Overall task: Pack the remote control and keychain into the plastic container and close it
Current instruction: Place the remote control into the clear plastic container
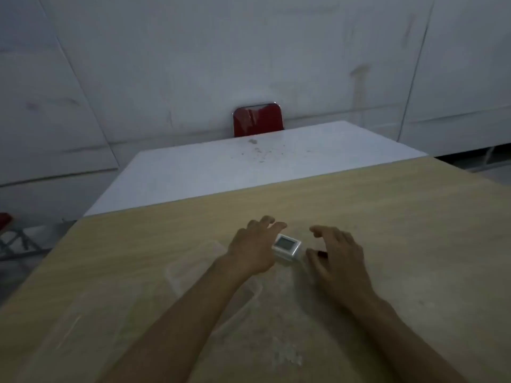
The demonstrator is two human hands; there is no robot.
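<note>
A small white remote control (286, 246) with a grey screen lies on the wooden table (401, 230) between my two hands. My left hand (254, 244) is palm down with its fingers spread, and its thumb side touches the remote's left end. My right hand (340, 255) hovers just right of the remote, fingers curled and apart. A small dark thing (322, 254), perhaps the keychain, shows by my right thumb. The clear plastic container (193, 261) is a faint outline under my left forearm. The frame is dim and blurred.
A white table (249, 167) butts against the far edge of the wooden one. A red chair (258, 120) stands behind it at the grey wall. Metal framework (16, 241) shows at the far left, below table level.
</note>
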